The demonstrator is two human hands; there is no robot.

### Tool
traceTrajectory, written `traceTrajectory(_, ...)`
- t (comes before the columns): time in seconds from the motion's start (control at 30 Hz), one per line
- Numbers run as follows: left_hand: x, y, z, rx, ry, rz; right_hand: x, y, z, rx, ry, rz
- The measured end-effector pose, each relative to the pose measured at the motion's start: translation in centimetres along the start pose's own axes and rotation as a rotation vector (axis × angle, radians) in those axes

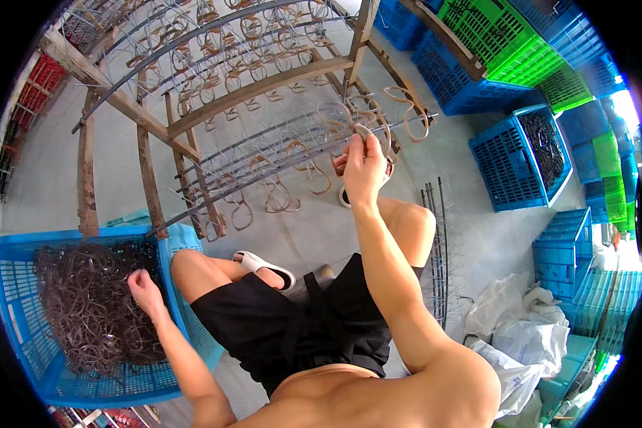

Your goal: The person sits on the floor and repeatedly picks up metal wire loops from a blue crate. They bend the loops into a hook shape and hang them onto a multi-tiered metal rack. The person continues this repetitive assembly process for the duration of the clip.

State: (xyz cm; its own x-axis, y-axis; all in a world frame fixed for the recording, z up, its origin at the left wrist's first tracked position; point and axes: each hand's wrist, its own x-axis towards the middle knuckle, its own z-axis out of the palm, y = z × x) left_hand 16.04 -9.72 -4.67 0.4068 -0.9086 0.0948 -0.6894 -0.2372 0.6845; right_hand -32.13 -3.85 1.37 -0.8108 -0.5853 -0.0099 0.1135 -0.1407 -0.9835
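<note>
My right hand is raised at the near right end of a hanging rod, its fingers closed on a brown translucent eyeglass frame. Other eyeglass frames hang on thin wires right beside it. Over the right side of a blue basket is my left hand, its fingertips pinched together. Whether anything is between them I cannot make out. A tangled heap of dark brown eyeglass frames fills that basket.
A wooden rack ahead carries rods with several rows of hanging frames. Loose wired rods lie on the floor to my right. Farther right are a blue crate of dark pieces, stacked blue and green crates, and white plastic bags.
</note>
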Motion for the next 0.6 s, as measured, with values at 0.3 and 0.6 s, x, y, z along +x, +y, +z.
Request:
traceTrajectory(0.3,5.7,-13.5,1.2,0.809,-0.575,-0.385,0.8,2.3,1.8,-0.305,0.171,-0.102)
traceTrajectory(0.6,1.8,-5.5,0.0,-0.022,-0.01,-0.207,1.5,4.0,1.7,-0.038,0.158,-0.07)
